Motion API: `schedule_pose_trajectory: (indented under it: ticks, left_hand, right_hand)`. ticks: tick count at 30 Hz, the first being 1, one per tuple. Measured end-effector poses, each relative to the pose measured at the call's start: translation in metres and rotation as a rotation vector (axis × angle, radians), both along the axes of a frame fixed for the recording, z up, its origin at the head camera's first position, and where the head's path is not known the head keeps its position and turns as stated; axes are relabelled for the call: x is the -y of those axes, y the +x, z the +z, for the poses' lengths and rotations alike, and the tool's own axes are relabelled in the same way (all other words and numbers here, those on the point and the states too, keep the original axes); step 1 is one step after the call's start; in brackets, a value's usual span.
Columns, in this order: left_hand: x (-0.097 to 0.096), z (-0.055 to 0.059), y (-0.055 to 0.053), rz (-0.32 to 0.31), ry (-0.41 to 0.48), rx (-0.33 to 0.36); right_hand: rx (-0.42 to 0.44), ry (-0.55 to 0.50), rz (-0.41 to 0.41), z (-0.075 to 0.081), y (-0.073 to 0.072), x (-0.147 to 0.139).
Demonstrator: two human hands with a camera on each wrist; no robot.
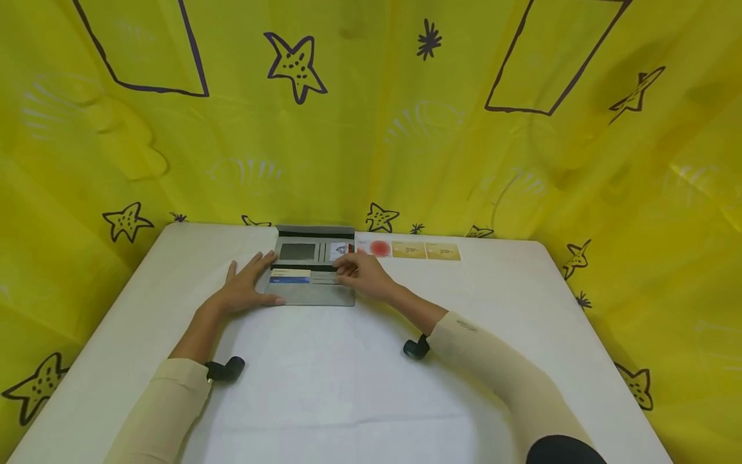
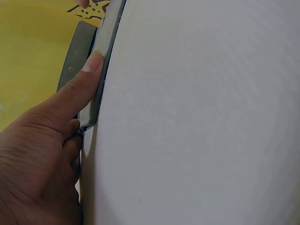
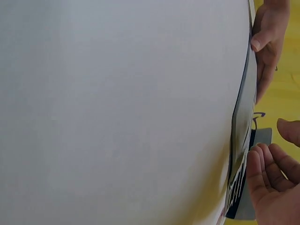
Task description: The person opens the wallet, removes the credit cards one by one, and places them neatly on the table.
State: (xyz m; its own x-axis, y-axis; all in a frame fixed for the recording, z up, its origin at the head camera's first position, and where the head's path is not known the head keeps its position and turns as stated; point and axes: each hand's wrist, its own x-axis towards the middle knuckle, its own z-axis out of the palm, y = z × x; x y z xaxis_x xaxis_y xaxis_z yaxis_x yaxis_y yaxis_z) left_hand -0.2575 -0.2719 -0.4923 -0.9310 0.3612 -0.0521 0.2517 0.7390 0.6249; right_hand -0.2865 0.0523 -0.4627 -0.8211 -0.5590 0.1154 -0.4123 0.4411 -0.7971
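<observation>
Left hand (image 1: 243, 290) spread against wallet (image 1: 315, 296), right hand (image 1: 366, 277) loosely curled over it.

A grey wallet (image 1: 319, 297) lies spread open at the desk's (image 1: 290, 386) far edge, a blue card (image 1: 290, 280) in its near left pocket, a pale printed card (image 1: 337, 252) far right.

The wallet (image 1: 315, 297) looks like smooth, matt leather or imitation leather, with a small metal-looking stud (image 2: 70, 69) on its flap (image 2: 75, 51). Right of the wallet, the cards (image 1: 409, 250) look smooth, either plastic or coated paper. Beneath the wallet, the tabletop (image 1: 295, 386) looks matt, white and cloth-covered, lightly creased. Behind the wallet, the curtain (image 1: 353, 142) looks thin and smooth, with a faint sheen.
</observation>
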Motion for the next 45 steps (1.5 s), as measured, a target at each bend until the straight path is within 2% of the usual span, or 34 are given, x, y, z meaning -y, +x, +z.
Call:
schedule_pose_trajectory:
  ticks: [11, 23, 35, 45]
  left_hand:
    - [-0.002, -0.004, -0.001, 0.018, -0.009, -0.003]
    - [-0.002, -0.003, -0.001, 0.019, -0.032, -0.005]
    - [-0.001, 0.001, 0.001, 0.013, -0.026, -0.002]
    - [-0.001, 0.000, 0.000, 0.009, -0.037, 0.003]
  right_hand:
    - [0.025, -0.010, -0.006, -0.006, -0.003, 0.023]
    - [0.012, -0.018, -0.002, -0.008, -0.005, 0.035]
    - [-0.019, 0.001, -0.004, -0.005, -0.007, 0.060]
    - [-0.033, 0.052, -0.029, -0.007, -0.007, 0.074]
